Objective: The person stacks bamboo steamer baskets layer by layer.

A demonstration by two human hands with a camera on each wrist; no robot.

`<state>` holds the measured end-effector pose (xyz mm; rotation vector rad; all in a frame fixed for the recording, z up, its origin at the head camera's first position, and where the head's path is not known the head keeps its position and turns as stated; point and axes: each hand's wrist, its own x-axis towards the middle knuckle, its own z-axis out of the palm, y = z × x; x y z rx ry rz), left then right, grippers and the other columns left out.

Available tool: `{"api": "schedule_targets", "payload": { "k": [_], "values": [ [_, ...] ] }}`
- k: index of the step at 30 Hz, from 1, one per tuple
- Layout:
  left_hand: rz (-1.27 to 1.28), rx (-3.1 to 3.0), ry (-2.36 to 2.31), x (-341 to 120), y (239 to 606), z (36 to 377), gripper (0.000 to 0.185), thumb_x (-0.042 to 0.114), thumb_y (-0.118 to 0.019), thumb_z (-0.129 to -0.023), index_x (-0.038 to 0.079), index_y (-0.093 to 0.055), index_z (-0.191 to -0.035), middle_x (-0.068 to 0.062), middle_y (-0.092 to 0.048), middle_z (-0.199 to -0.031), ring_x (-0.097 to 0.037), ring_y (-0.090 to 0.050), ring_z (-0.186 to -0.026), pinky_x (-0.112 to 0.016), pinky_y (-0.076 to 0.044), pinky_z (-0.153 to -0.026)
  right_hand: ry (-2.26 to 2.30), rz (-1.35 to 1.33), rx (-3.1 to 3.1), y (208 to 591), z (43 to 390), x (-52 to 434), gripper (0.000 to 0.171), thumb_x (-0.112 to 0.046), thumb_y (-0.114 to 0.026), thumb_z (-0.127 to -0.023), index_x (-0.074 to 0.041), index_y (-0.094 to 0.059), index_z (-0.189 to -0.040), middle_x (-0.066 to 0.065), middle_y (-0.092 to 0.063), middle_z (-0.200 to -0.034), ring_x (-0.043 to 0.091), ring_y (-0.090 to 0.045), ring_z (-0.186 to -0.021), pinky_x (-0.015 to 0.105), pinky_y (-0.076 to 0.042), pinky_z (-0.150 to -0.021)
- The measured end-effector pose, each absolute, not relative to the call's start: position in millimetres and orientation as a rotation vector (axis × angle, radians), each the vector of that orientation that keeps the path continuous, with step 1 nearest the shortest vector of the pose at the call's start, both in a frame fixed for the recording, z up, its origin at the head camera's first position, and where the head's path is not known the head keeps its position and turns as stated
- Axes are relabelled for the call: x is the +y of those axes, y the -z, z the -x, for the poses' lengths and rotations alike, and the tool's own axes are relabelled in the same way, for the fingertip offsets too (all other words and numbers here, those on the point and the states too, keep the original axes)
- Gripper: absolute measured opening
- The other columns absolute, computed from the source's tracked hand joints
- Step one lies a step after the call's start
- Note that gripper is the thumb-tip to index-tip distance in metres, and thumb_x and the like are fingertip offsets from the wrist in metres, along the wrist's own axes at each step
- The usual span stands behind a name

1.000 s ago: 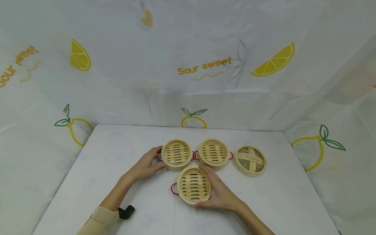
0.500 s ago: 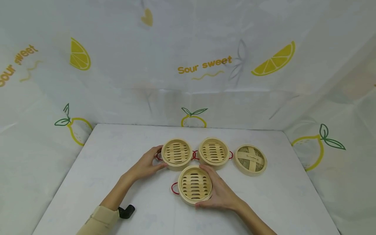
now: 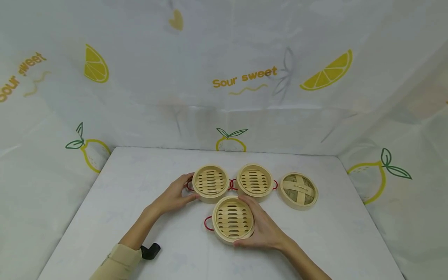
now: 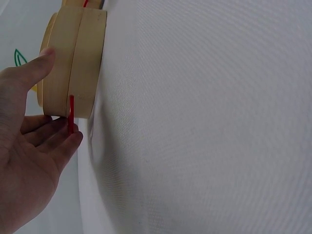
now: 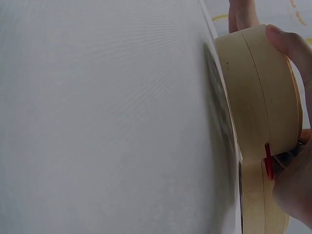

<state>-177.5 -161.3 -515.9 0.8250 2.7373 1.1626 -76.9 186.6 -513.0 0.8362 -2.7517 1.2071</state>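
Since a second ago we have nudged the near steamer tray (image 3: pixel 233 219) slightly rightward under our right hand (image 3: pixel 263 232), which cups its right rim, thumb along the near edge, fingers at the far side. This tray sits just in front of the gap between the other two, and we take it as our landmark. Our left hand (image 3: pixel 174 198) clasps the left tray (image 3: pixel 210 183), behind it and to the left, probably to steady it. Behind-right stands the middle tray (image 3: pixel 255 182), and further right lies the woven lid (image 3: pixel 298 191), all on the white table (image 3: pixel 133 182).
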Motion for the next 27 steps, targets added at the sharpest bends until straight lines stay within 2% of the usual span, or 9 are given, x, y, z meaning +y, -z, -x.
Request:
{"api": "schedule_targets", "payload": {
  "k": [8,15,22,27],
  "values": [
    [-0.817,2.750,-1.158,-163,520,178,0.084,0.029,-0.086,-0.095,-0.004,-0.045,-0.160,-0.021,-0.061,-0.155,-0.038,-0.059,-0.145,-0.055,-0.057,-0.117,-1.215,-0.847,-2.721,511,78,188,0.128,-0.062,-0.101,-0.065,-0.023,-0.035,-0.167,0.016,-0.049,-0.165,0.033,-0.052,-0.151,0.058,-0.051,-0.123],
    [-0.805,2.745,-1.158,-163,522,179,0.085,0.034,-0.085,-0.096,-0.003,-0.043,-0.161,-0.021,-0.060,-0.156,-0.038,-0.058,-0.146,-0.055,-0.056,-0.117,-1.246,-0.847,-2.679,510,81,189,0.129,-0.061,-0.101,-0.065,-0.011,-0.038,-0.166,0.012,-0.049,-0.166,0.033,-0.052,-0.152,0.055,-0.048,-0.127],
    [-0.814,2.751,-1.159,-163,523,179,0.085,0.033,-0.086,-0.096,-0.003,-0.044,-0.161,-0.020,-0.060,-0.156,-0.037,-0.058,-0.146,-0.054,-0.057,-0.116,-1.274,-0.790,-2.707,500,82,186,0.131,-0.061,-0.101,-0.064,-0.026,-0.032,-0.169,0.014,-0.047,-0.168,0.032,-0.050,-0.154,0.060,-0.048,-0.125],
    [-0.824,2.750,-1.166,-163,523,179,0.084,0.034,-0.084,-0.097,-0.002,-0.044,-0.161,-0.019,-0.060,-0.156,-0.037,-0.058,-0.146,-0.055,-0.057,-0.116,-1.289,-0.762,-2.713,495,84,183,0.130,-0.060,-0.102,-0.063,-0.029,-0.031,-0.169,0.010,-0.046,-0.168,0.029,-0.050,-0.154,0.058,-0.048,-0.125]
  ]
}}
